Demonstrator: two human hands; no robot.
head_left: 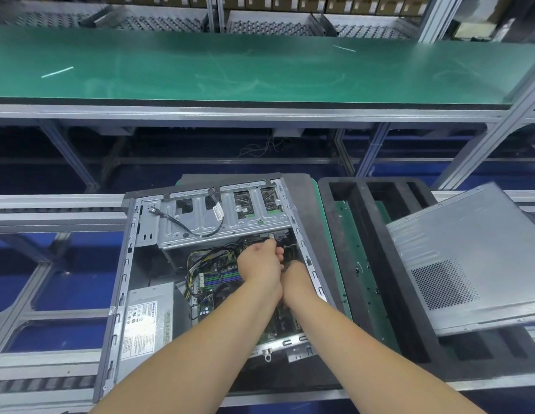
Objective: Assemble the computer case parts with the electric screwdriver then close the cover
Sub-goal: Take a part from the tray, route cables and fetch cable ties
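Both hands are deep inside the open grey steel computer case (146,228), which lies on its side on the conveyor line. The left hand (261,264) pinches a small cable connector (270,236) just under the silver drive cage (227,216); the right hand (296,279) sits beside it, its fingers hidden behind the left, so its grip cannot be told. That plug looks light and fragile, best held by its body, not the wires. The perforated grey sheet-metal cover (469,255) waits to the right on a black foam tray (379,234): stiff, thin, best lifted by its edges. No electric screwdriver is in view.
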